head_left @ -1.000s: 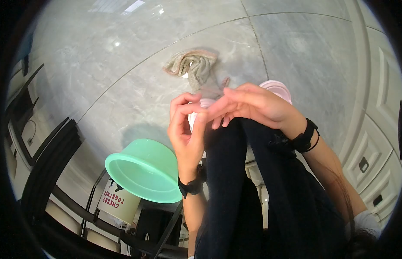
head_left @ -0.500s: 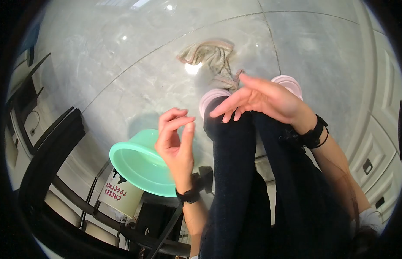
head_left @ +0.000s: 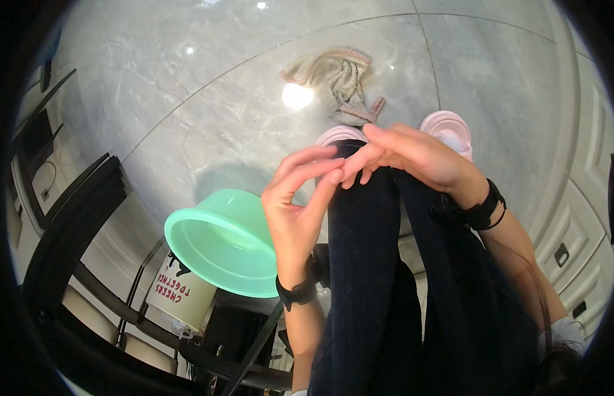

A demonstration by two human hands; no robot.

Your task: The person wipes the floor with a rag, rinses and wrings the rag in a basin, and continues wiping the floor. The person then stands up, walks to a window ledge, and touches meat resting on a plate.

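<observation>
My left hand (head_left: 297, 211) is over my left leg's side, its thumb and forefinger closed around a fingertip of my right hand. My right hand (head_left: 419, 158) reaches in from the right with its fingers stretched out and apart, palm turned partly inward, above my knees. Beyond the hands, a crumpled grey cloth with pink edging (head_left: 346, 82) lies on the floor. A mint-green basin (head_left: 231, 247) stands tilted at the lower left, near my left wrist.
Pink slippers (head_left: 445, 129) are on my feet on the grey tiled floor (head_left: 208, 125). A cream container with red lettering (head_left: 178, 294) sits under the basin. Black chair or frame parts (head_left: 76, 231) curve along the left. White cabinet doors (head_left: 577, 218) line the right.
My left hand has moved right and slightly up, and its pinch now meets my right hand's fingertip. My right hand has shifted a little right. The view has shifted slightly.
</observation>
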